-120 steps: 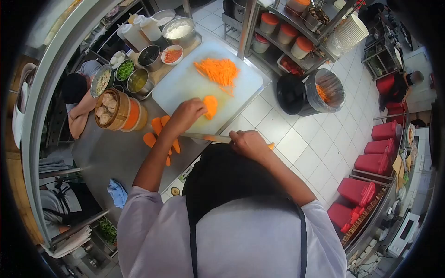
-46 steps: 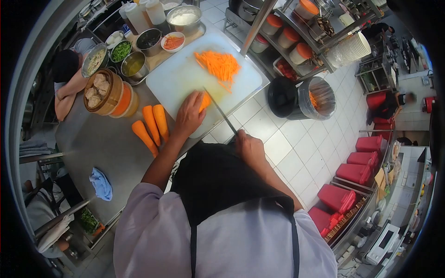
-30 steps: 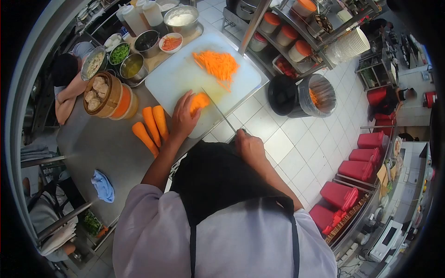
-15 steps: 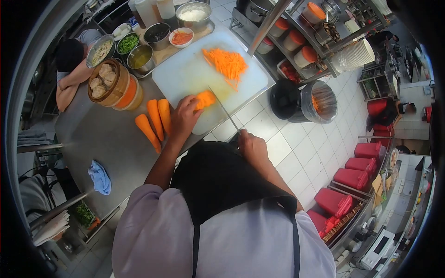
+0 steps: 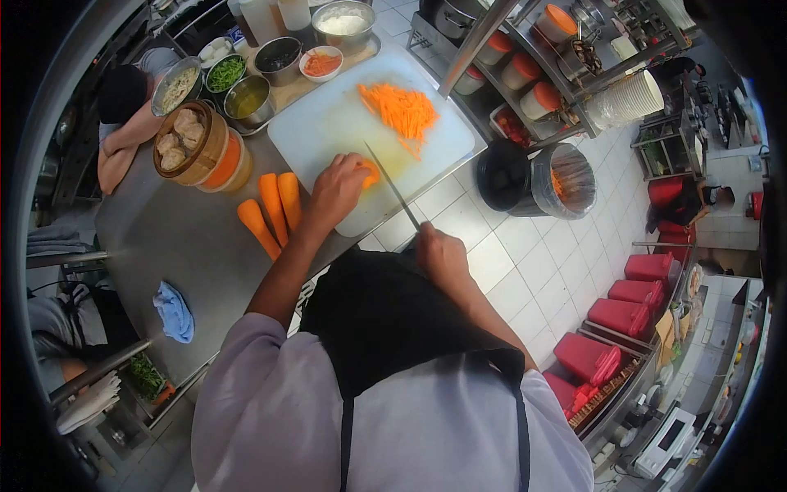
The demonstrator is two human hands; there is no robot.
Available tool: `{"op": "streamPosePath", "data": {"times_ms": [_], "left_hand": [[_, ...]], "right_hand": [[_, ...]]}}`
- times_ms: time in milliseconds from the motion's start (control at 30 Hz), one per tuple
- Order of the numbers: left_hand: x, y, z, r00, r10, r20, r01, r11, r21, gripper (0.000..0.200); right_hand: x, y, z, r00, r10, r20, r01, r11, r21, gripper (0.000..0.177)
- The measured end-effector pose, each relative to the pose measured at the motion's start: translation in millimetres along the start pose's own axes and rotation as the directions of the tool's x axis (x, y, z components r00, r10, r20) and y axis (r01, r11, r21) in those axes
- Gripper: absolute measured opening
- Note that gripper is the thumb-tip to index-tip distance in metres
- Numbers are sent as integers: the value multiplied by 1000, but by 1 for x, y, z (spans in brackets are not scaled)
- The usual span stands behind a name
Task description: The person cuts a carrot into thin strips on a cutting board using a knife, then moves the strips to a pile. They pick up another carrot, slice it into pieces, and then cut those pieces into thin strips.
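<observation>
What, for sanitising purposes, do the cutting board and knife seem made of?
Cutting board: probably plastic, matte white, a uniform smooth slab with rounded corners. Knife: blade looks like steel, thin and grey; handle hidden in the right hand.

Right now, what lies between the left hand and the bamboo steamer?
Three whole carrots lie on the steel counter between the left hand and the bamboo steamer, as the head view shows.

Left hand (image 5: 338,187) pins carrot slices (image 5: 370,174) on board (image 5: 328,123); right hand (image 5: 440,254) grips knife (image 5: 392,187).
</observation>
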State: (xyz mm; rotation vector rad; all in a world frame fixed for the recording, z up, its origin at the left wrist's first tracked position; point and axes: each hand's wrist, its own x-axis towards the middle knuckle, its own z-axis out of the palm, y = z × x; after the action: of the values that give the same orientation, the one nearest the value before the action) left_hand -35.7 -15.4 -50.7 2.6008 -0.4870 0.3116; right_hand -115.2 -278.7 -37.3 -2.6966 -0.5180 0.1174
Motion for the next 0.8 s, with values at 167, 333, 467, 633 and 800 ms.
{"op": "streamPosePath", "data": {"times_ms": [167,333,467,633,800], "left_hand": [[14,-8,-3,994,41,101,-38,999,-30,20],[16,-9,-4,992,30,123,-23,998,-62,19],[18,-9,0,993,63,97,-55,995,-80,15],[18,-13,1,992,83,93,-76,995,-71,14],[18,-11,-5,986,26,167,-11,996,-90,20]], "right_hand": [[32,2,27,993,-57,-107,71,988,137,19],[35,-21,8,988,96,125,-92,995,-33,19],[38,-26,1,982,69,174,-49,992,-118,19],[49,-25,8,967,113,227,-80,986,-147,16],[101,-24,27,988,3,153,19,990,-143,11]]}}
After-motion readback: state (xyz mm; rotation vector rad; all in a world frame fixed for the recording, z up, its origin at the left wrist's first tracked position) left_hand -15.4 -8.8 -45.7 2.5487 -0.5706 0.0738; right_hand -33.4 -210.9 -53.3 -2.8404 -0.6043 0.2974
